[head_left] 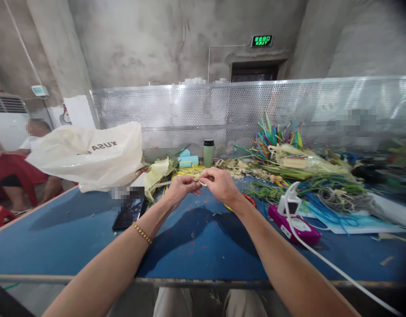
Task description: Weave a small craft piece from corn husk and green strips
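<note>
Above the middle of the blue table, my left hand (183, 187) and my right hand (221, 182) meet, fingertips nearly touching. Both pinch a thin, pale strip (201, 183) that looks like dried plant fibre; its ends are mostly covered by my fingers. Just behind my left hand are pale yellow-green husk-like leaves (158, 174). Red and yellow handles (249, 200), perhaps of scissors, show partly behind my right wrist. A green bottle with a black lid (208, 153) stands upright beyond my hands, near light-blue rolls (189, 159).
A white plastic bag (90, 154) and a dark phone (130, 213) lie on the left. To the right are a purple power strip (295, 224) with a white cable, green cords (269, 191), and coloured stems (277, 136). A perforated metal screen (176, 114) borders the back. A person (38, 132) sits at far left.
</note>
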### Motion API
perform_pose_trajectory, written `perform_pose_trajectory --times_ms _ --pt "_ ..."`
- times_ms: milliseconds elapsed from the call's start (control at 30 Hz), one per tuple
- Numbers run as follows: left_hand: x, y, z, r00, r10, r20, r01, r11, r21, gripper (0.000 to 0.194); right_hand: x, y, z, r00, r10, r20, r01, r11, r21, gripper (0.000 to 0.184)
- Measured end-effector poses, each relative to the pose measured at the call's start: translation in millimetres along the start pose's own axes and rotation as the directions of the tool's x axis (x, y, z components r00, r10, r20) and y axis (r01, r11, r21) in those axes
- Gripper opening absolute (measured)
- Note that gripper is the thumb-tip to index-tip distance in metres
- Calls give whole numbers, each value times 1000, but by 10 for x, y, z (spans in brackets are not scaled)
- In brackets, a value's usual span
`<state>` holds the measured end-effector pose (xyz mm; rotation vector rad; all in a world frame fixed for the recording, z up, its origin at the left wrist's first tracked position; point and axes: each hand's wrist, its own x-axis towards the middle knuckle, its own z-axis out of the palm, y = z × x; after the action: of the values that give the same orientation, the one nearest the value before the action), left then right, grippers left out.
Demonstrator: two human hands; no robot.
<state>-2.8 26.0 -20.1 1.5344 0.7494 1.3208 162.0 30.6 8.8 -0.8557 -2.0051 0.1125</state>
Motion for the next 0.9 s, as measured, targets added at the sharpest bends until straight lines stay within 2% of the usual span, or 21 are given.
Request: perform_pose_trajectory --times_ms 333,467,633,800,900 --pt "16 -11 -19 1000 18 -2 -18 1000 1 26 -5 7 -11 999 11 31 -13 996 88 14" --pt "18 -8 -23 1000 24 -10 -24 1000 -13 24 -6 25 9 999 33 27 -37 984 173 13" --pt "16 -9 -15 1000 31 -2 -31 999 15 22 -3 50 28 983 165 85 -184 921 342 12" --pt "20 -12 -15 999 36 15 -37 998 47 23 -15 -16 -35 928 315 198 -372 805 463 15" --pt "28 -10 -16 997 57 49 -60 997 56 23 -21 -69 -89 907 345 240 -420 748 513 17"
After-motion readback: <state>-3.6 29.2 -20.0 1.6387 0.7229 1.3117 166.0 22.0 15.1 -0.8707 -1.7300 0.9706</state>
